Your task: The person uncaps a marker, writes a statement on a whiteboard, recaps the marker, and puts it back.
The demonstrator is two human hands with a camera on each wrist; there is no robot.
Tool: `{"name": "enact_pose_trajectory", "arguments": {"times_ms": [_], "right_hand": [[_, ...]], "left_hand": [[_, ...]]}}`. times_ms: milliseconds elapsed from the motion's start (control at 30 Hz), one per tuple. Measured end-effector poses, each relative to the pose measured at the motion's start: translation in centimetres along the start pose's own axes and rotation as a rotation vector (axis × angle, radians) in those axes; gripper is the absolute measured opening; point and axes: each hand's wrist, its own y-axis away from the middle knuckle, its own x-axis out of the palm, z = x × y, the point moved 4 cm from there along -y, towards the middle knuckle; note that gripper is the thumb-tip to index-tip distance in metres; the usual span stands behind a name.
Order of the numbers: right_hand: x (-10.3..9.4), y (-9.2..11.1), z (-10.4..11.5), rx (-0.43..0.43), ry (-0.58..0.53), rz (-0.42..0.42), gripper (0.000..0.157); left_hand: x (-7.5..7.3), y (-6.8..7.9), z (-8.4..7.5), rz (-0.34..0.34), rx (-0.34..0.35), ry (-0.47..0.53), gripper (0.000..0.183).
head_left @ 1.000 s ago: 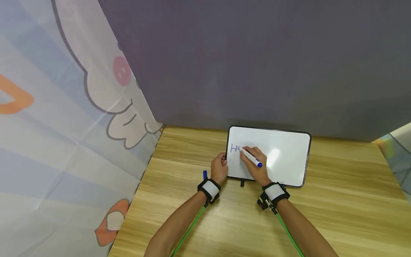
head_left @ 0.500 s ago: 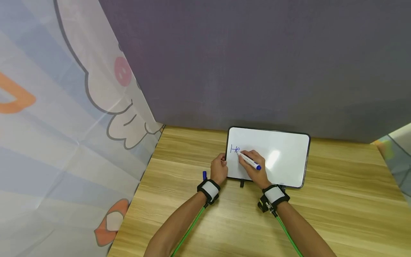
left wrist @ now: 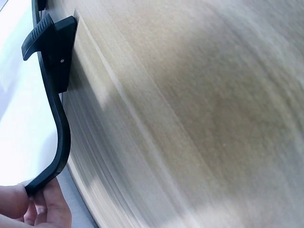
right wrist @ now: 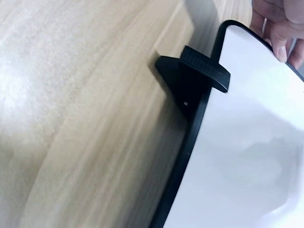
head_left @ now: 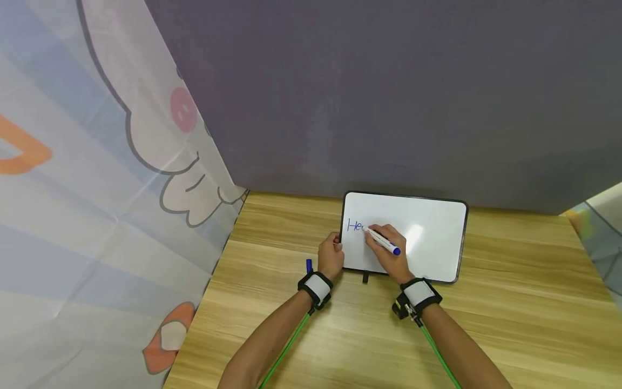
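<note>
A small whiteboard [head_left: 437,237] with a black frame stands on the wooden table in the head view, held at its lower edge by black feet [right wrist: 192,78]. Blue handwriting [head_left: 354,225] reading "He" is at its upper left. My right hand [head_left: 394,260] holds a white marker [head_left: 383,240] with a blue end, its tip right at the board beside the letters. At the board's left edge, my left hand [head_left: 331,258] pinches the frame; in the left wrist view its thumb [left wrist: 13,200] is in front and its fingers are behind. The right wrist view does not show the marker.
A blue marker cap [head_left: 309,265] is on the table [head_left: 272,243], just beside the left wrist. Behind the board rises a dark grey panel [head_left: 389,108]. A printed cloth [head_left: 97,243] hangs along the left side. Green cables [head_left: 286,348] trail from both wrist straps.
The right hand has moved the marker, completing an "e" after the "H", then shifted slightly right of it. The left hand stays at the board's edge.
</note>
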Motion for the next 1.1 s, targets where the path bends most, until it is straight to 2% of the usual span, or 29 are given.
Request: {"name": "enact_pose_trajectory", "arguments": {"times_ms": [300, 467, 800, 1100], "right_hand": [[-0.3, 0.2, -0.6, -0.003, -0.004, -0.014, 0.017], [-0.2, 0.2, -0.5, -0.014, 0.004, -0.045, 0.016], [-0.5, -0.8, 2.8, -0.083, 0.005, -0.067, 0.018], [-0.4, -0.3, 3.3, -0.01, 0.0, -0.013, 0.018]], "left_hand": [[0.2, 0.4, 0.1, 0.02, -0.039, -0.002, 0.026], [0.3, 0.5, 0.2, 0.026, -0.038, -0.015, 0.027], [-0.1, 0.1, -0.1, -0.001, 0.015, -0.013, 0.027], [-0.2, 0.1, -0.3, -0.008, 0.023, -0.012, 0.027]]}}
